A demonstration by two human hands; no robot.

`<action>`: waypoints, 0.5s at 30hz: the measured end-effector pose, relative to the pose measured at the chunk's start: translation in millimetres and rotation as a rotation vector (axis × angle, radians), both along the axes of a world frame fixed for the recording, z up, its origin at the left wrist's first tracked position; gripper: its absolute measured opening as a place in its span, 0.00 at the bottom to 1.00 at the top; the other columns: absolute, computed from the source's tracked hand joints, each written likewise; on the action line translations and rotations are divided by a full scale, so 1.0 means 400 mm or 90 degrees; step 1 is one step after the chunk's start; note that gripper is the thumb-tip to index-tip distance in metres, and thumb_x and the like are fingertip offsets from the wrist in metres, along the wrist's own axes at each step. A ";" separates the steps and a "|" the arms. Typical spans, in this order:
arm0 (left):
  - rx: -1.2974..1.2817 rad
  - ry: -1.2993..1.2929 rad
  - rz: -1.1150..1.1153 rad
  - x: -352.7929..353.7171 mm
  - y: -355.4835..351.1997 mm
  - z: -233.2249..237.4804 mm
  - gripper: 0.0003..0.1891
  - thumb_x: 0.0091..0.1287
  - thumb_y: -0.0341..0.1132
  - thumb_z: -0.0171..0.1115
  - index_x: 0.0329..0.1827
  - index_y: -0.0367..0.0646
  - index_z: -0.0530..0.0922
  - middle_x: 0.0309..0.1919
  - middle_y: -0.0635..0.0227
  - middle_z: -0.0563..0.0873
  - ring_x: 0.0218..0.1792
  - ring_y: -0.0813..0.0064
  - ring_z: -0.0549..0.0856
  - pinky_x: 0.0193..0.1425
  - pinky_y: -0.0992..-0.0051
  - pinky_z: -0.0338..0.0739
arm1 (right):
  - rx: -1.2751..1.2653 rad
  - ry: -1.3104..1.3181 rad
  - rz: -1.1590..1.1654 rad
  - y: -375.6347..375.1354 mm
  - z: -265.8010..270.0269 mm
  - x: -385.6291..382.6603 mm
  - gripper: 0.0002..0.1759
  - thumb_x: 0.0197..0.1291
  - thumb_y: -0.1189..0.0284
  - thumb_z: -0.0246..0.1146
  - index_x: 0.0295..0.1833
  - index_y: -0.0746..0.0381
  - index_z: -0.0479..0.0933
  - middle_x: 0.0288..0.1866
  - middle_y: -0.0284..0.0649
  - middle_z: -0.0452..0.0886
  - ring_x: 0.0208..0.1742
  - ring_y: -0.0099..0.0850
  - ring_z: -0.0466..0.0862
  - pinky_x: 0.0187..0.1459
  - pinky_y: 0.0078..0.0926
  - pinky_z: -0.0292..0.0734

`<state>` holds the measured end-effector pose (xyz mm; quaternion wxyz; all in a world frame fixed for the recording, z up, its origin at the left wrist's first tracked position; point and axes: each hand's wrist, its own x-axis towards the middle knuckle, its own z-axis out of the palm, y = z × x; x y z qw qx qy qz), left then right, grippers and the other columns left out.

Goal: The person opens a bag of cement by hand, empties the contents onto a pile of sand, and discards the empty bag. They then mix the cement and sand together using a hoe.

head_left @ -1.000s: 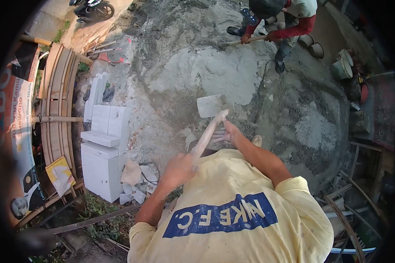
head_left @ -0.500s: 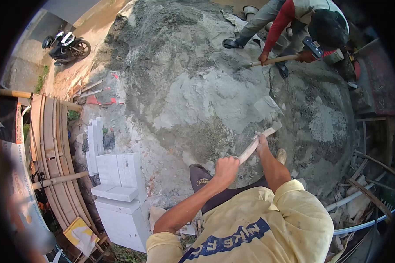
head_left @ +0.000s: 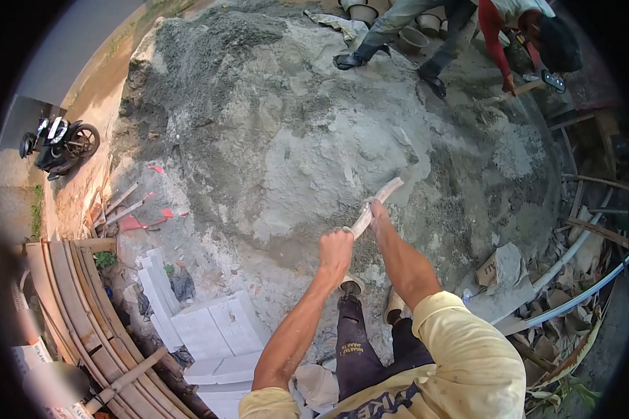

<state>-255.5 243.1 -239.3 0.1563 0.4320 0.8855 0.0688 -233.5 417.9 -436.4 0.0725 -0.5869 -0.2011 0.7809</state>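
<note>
A broad grey heap of sand and cement (head_left: 293,133) fills the middle of the ground, darker and coarser at its far left, paler and smoother across its centre, with a wet-looking dark patch at its near right edge. On the far right side of the heap a co-worker (head_left: 496,21) in a red-sleeved shirt bends over it, one hand on a wooden-handled tool (head_left: 523,88) whose end rests on the mix; round pots (head_left: 363,10) stand just beyond that person's feet. To the near left lie curved wooden boards (head_left: 77,307), and just right of them a stack of white blocks (head_left: 210,335) sits on the ground. A motorcycle (head_left: 59,143) is parked at the far left, well apart from the heap. A pale pipe (head_left: 573,300) curves through scrap and torn bags at the near right. The person's own legs stand at the near edge of the heap. The wooden handle (head_left: 383,195) slants from the hands up and right towards the heap's centre; its head is grey with mix and hard to tell apart from the pile. The left hand (head_left: 337,246) grips the near end of the handle, fingers wrapped tight around it. The right hand (head_left: 379,209) holds the handle just farther along, fingers closed around the shaft, the two hands near each other.
</note>
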 end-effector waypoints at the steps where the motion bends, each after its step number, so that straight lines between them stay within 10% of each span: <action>1: 0.000 -0.008 -0.007 0.001 -0.021 0.008 0.04 0.51 0.27 0.58 0.28 0.42 0.80 0.26 0.59 0.82 0.30 0.62 0.85 0.30 0.67 0.78 | 0.041 -0.024 -0.010 -0.039 0.073 0.000 0.05 0.51 0.75 0.55 0.25 0.61 0.67 0.15 0.34 0.66 0.14 0.29 0.69 0.16 0.27 0.69; 15: -0.058 0.005 0.046 0.177 -0.476 0.167 0.12 0.41 0.24 0.58 0.32 0.41 0.79 0.24 0.60 0.79 0.25 0.59 0.81 0.29 0.64 0.75 | -0.029 0.031 -0.048 -0.495 0.268 0.145 0.04 0.50 0.78 0.54 0.32 0.68 0.69 0.20 0.36 0.69 0.17 0.28 0.71 0.17 0.27 0.69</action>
